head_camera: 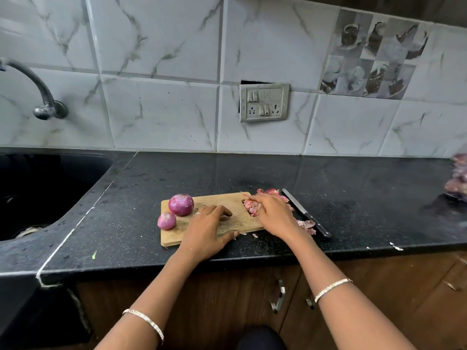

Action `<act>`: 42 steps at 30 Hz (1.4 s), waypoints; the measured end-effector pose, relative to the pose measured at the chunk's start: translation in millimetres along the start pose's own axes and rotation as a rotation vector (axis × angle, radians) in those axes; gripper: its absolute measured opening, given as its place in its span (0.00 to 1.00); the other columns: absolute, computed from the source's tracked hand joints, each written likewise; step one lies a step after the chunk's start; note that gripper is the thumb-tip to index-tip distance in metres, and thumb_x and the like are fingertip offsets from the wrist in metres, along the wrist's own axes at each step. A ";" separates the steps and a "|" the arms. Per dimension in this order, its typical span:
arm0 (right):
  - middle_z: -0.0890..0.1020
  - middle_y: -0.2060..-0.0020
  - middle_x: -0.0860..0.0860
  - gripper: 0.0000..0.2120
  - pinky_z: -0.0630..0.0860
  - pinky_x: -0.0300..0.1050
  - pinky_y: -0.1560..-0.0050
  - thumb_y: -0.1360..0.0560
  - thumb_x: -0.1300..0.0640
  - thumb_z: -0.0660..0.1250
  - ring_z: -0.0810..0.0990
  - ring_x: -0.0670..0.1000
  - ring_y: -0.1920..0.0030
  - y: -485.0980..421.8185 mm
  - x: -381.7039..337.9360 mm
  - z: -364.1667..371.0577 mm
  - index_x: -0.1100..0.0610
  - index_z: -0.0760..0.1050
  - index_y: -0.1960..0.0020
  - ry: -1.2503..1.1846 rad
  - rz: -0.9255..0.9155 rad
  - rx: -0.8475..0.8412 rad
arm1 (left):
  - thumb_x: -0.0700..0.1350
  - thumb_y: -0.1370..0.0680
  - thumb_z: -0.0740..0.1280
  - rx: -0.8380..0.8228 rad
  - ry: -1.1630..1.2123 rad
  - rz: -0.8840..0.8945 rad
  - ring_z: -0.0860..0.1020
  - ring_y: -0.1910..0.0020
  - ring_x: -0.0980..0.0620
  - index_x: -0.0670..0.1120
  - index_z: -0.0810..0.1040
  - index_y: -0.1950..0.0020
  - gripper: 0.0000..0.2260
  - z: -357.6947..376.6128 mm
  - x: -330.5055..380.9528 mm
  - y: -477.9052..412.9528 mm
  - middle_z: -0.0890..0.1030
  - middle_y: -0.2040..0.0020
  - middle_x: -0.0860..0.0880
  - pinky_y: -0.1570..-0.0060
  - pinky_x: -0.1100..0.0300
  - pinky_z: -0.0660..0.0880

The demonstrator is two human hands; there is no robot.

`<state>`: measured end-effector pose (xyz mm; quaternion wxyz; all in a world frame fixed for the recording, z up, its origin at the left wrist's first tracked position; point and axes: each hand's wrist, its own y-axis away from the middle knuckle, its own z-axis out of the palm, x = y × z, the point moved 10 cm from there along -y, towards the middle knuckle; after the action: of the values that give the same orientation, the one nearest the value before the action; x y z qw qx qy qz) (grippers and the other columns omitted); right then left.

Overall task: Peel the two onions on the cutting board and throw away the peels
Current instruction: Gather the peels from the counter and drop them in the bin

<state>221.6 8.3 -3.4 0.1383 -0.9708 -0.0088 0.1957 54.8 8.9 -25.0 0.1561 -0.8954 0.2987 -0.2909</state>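
Note:
Two peeled purple onions lie at the left end of the wooden cutting board [174, 238]: a large onion [181, 204] and a small onion [166, 221] in front of it. My left hand [207, 228] rests flat on the board's middle, fingers spread, holding nothing. My right hand [270, 213] lies over a heap of pink onion peels [251, 207] at the board's right end, fingers curled on them. More peels [307, 224] are scattered on the counter behind and to the right of that hand.
A black-handled knife [307, 213] lies on the dark counter just right of the board. A dark sink [38, 188] with a tap [43, 97] is at the left. A bag of onions [458, 178] sits at the far right edge. A socket panel [264, 102] is on the tiled wall.

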 end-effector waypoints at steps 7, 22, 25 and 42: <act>0.72 0.27 0.55 0.23 0.70 0.55 0.31 0.19 0.63 0.57 0.70 0.58 0.28 -30.5 -6.3 36.6 0.56 0.69 0.24 0.206 -0.048 -0.267 | 0.59 0.26 0.73 -0.044 0.009 -0.038 0.74 0.36 0.50 0.52 0.76 0.36 0.22 -0.7 -13.4 -7.3 0.79 0.38 0.51 0.38 0.54 0.71; 0.79 0.44 0.52 0.07 0.75 0.53 0.41 0.22 0.55 0.71 0.76 0.55 0.41 -40.4 -6.2 15.8 0.56 0.82 0.46 0.346 -0.063 -0.115 | 0.58 0.26 0.74 -0.064 0.054 -0.158 0.73 0.34 0.52 0.55 0.76 0.35 0.22 -2.6 -20.8 -6.6 0.77 0.33 0.54 0.40 0.56 0.71; 0.79 0.44 0.53 0.07 0.75 0.50 0.42 0.22 0.56 0.70 0.77 0.55 0.41 -39.3 -2.6 9.4 0.58 0.82 0.46 0.284 -0.040 -0.097 | 0.59 0.26 0.73 -0.074 0.046 -0.145 0.73 0.34 0.53 0.55 0.75 0.35 0.22 -2.4 -19.3 -6.1 0.76 0.33 0.54 0.39 0.55 0.71; 0.83 0.40 0.52 0.16 0.74 0.52 0.34 0.21 0.48 0.69 0.77 0.54 0.36 -70.0 71.4 -26.9 0.55 0.80 0.37 -0.101 0.166 -0.042 | 0.45 0.20 0.70 0.231 0.357 -0.088 0.80 0.53 0.61 0.51 0.82 0.50 0.02 -15.4 25.5 -14.0 0.84 0.54 0.59 0.56 0.66 0.73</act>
<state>300.4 73.6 12.5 0.1006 -0.9598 0.0607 0.2549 68.2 2.1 4.3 0.1897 -0.8181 0.2467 -0.4836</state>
